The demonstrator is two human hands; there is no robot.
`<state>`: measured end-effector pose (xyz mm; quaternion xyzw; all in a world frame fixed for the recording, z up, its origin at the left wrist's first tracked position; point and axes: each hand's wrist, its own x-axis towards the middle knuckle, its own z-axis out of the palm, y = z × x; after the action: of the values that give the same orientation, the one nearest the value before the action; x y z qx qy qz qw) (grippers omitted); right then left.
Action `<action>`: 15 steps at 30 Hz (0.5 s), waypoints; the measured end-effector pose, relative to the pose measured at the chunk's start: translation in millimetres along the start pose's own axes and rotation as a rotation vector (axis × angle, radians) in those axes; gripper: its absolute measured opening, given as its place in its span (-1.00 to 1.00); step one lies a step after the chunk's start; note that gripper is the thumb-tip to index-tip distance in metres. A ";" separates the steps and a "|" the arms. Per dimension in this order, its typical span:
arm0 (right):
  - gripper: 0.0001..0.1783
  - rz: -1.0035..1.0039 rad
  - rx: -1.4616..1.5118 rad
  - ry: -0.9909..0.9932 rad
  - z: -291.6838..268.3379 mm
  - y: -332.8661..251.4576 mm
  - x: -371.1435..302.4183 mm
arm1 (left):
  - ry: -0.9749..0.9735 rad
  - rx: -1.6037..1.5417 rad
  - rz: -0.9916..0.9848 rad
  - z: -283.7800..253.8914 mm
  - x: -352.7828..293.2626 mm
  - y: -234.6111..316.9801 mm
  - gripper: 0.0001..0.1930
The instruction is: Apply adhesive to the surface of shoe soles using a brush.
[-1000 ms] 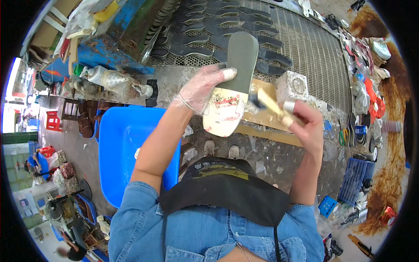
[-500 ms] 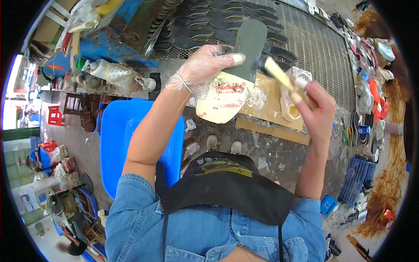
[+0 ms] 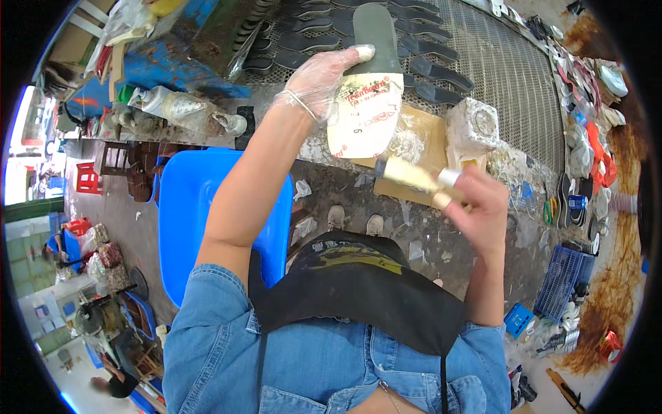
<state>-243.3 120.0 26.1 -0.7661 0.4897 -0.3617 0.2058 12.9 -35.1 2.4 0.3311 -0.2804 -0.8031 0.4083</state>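
My left hand (image 3: 324,79), in a clear plastic glove with a band at the wrist, grips an insole (image 3: 367,114) by its left edge. The insole is dark grey-green at its far part and cream with red print at its near part. My right hand (image 3: 480,203), with white coverings on its fingertips, closes around a flat brush (image 3: 408,174) with a pale handle. The brush's dark tip lies just below the insole's near end; whether they touch I cannot tell. Beyond the brush, a whitish crusted block (image 3: 472,124) stands on the bench beside a sheet of cardboard (image 3: 431,134).
Rows of dark insoles (image 3: 431,48) lie on a metal mesh (image 3: 514,76) at the far side. A blue plastic chair (image 3: 189,207) stands at my left. Crusted bottles (image 3: 179,110) line the bench's left part. At right is a blue crate (image 3: 560,283).
The insole has moved away from me and turned more upright in my left hand. My right hand has come nearer, and the brush has swung leftward toward the insole's near end.
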 end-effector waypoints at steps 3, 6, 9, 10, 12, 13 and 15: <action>-0.74 0.069 0.005 0.218 3.1 6.5 9.5 | -0.050 -0.019 -0.057 5.8 -1.3 2.8 -0.75; -0.68 -0.074 -0.053 -0.066 4.0 3.5 5.5 | -0.107 -0.107 -0.052 -0.4 2.9 -1.9 -0.76; -0.67 -0.052 0.209 -0.111 -5.5 2.7 4.7 | -0.195 -0.168 0.018 -2.0 -7.3 -9.5 -0.70; -0.67 -0.051 0.206 -0.103 -5.5 3.3 8.5 | -0.202 -0.164 0.015 0.5 -11.0 -14.5 -0.70; -0.67 0.295 0.278 0.302 -6.3 2.9 22.6 | -0.160 -0.128 0.067 7.2 -15.0 -23.2 -0.66; -0.67 0.294 0.275 0.311 -3.8 -1.2 29.5 | -0.221 -0.130 0.064 6.7 -15.1 -27.6 -0.64; -0.67 0.212 0.154 0.341 4.0 -12.9 42.4 | -0.183 -0.092 0.121 10.6 -16.5 -37.5 -0.63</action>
<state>-221.6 87.4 47.1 -0.6202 0.5662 -0.4987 0.2147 -5.4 -0.3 -13.0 0.2200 -0.2989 -0.8159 0.4435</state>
